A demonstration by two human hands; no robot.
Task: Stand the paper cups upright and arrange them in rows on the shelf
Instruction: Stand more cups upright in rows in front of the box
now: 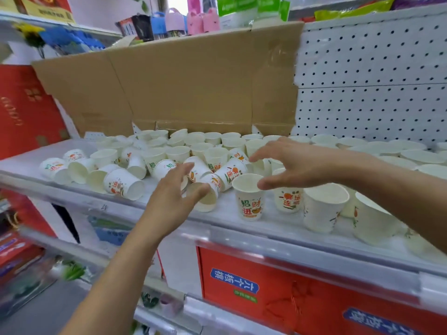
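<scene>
The right hand (300,163) hovers palm down over the shelf (227,221), fingers spread and straight. Its thumb tip rests at the rim of an upright cup (249,204) just below it. That cup is white, printed with green and red characters reading 招财进 beside an orange fruit. Under the same palm stands a second cup (287,200), on which 运 and 连 can be read. More front cups (324,209) stand upright beneath the right forearm.

The left hand (173,197) reaches forward, fingers loose and apart and gripping nothing. Its thumb lies across the mouth of a tipped cup (208,199) lying on its side with the opening toward the camera. Whether the thumb actually touches it cannot be told.

Beyond and to the left of this hand lies a jumble of toppled cups (121,172), some showing the same orange print. Past the fingertips of both hands, standing cups (217,139) fill the back of the shelf. Behind them lean a cardboard sheet (169,88) and, to its right, white pegboard (375,81).

Below the right hand, under the shelf edge, sits a red box (278,298) with a blue label (234,282). The label's white characters, seen upside down, read 六个核桃.
</scene>
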